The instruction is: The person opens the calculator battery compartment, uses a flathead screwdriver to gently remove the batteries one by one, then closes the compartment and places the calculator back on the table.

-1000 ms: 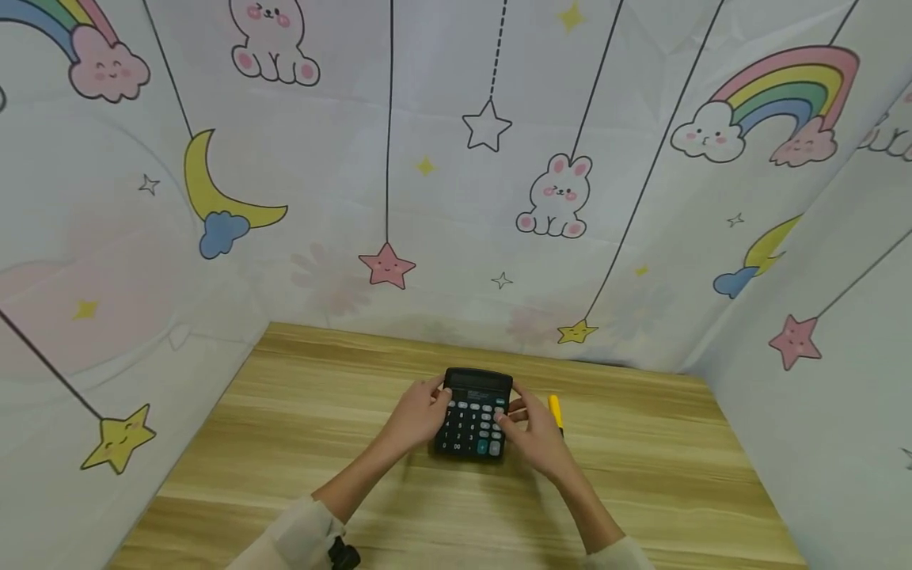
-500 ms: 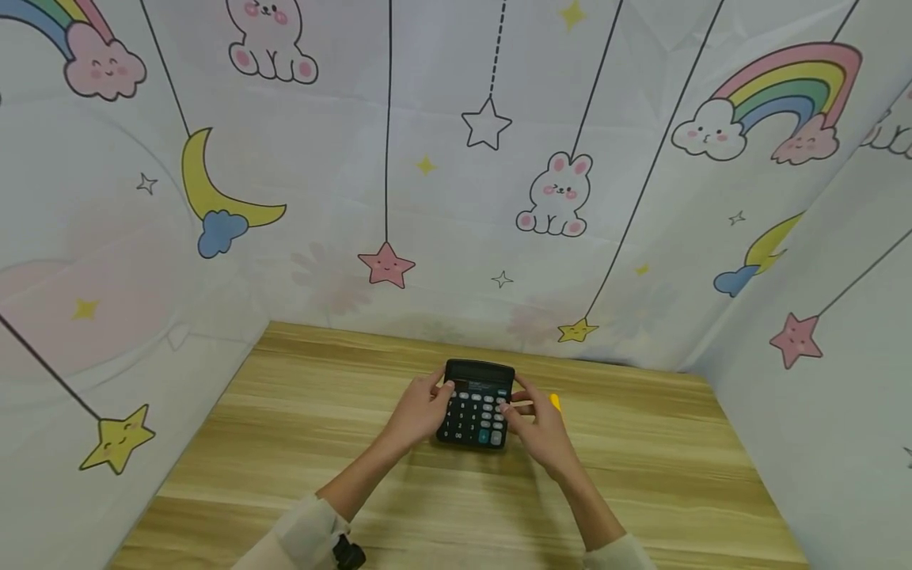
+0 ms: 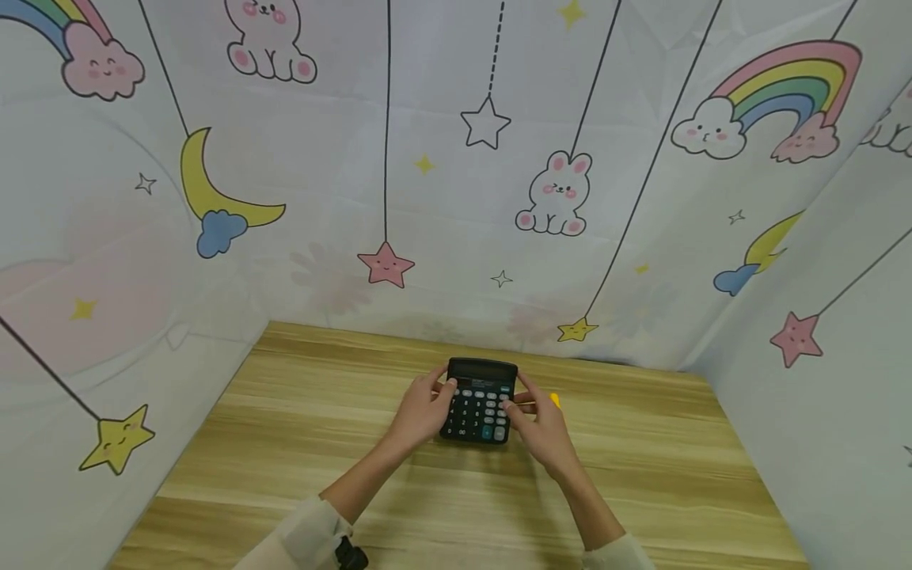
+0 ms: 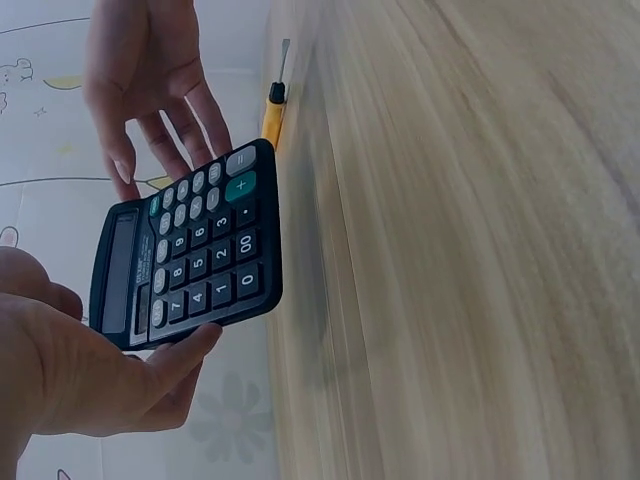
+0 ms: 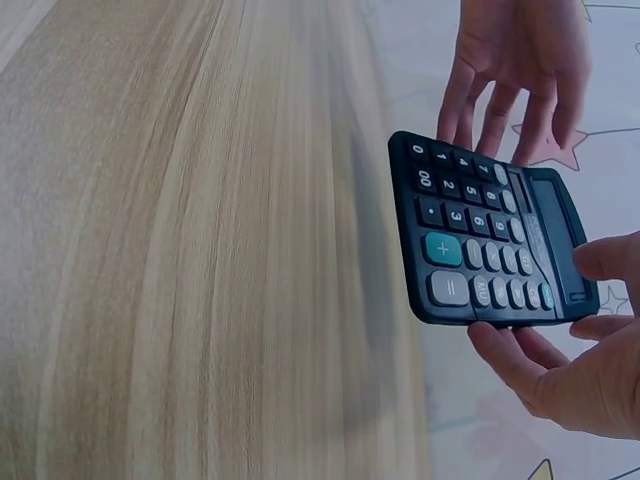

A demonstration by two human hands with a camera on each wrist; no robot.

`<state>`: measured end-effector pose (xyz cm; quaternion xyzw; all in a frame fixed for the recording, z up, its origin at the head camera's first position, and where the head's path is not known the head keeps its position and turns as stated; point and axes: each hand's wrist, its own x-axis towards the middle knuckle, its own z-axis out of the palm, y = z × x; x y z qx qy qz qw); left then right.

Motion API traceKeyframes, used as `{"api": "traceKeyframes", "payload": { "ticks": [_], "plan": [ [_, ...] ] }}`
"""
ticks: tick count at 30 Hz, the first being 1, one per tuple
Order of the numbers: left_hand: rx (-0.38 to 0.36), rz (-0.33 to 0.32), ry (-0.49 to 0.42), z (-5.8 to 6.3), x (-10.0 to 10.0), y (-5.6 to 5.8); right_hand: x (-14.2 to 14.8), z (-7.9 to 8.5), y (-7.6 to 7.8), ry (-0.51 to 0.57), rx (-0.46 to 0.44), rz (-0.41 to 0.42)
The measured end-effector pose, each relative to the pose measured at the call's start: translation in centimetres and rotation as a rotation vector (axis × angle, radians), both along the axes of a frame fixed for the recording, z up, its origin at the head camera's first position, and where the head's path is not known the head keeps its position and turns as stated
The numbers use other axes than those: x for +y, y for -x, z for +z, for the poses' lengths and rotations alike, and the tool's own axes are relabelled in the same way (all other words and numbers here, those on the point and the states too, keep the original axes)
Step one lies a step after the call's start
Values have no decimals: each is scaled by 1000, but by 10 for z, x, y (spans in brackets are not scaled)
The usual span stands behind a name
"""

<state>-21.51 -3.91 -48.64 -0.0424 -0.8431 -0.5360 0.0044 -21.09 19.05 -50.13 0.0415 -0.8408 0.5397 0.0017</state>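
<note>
A black desk calculator (image 3: pixel 473 413) is held between both hands over the wooden table, its keys and display facing up toward the head. My left hand (image 3: pixel 422 410) grips its left edge, thumb on the front face and fingers behind. On the opposite edge, my right hand (image 3: pixel 543 431) holds it with the thumb near the right-hand keys. Both wrist views show the calculator (image 4: pixel 190 262) lifted off the tabletop, with a shadow under it. Grey keys and one green plus key (image 5: pixel 443 248) stand out among the black ones.
A screwdriver with a yellow handle (image 4: pixel 272 122) lies on the table (image 3: pixel 342 364) beyond the right hand, mostly hidden in the head view. Printed cloth walls (image 3: pixel 456 206) with stars and rabbits enclose the table at the back and both sides.
Both hands have raised the calculator a little, away from the body and slightly to the right. Their grip looks the same, and the right hand now covers more of the screwdriver.
</note>
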Motion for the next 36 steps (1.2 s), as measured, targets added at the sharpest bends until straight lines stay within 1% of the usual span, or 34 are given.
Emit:
{"api": "traceKeyframes", "payload": {
  "ticks": [6,10,15,21,23,26,29,36],
  "plan": [
    [-4,12,-53,-1,3,-1,-1,3,0,19,-2,-9],
    [1,20,-82,-1,3,-1,-2,4,1,29,5,-35],
    [4,34,-95,-2,5,-1,-3,3,1,41,14,-72],
    [11,53,-101,-1,7,-2,-3,3,0,58,24,-84],
    [20,61,-98,-2,8,-2,-2,4,0,64,17,-90],
    [14,72,-95,-3,10,-3,-1,6,1,70,-6,-106],
    [18,81,-113,-3,10,-2,0,7,1,72,-24,-107],
    [-16,110,-139,-1,10,2,2,10,-1,66,-59,-74]
  ]
}}
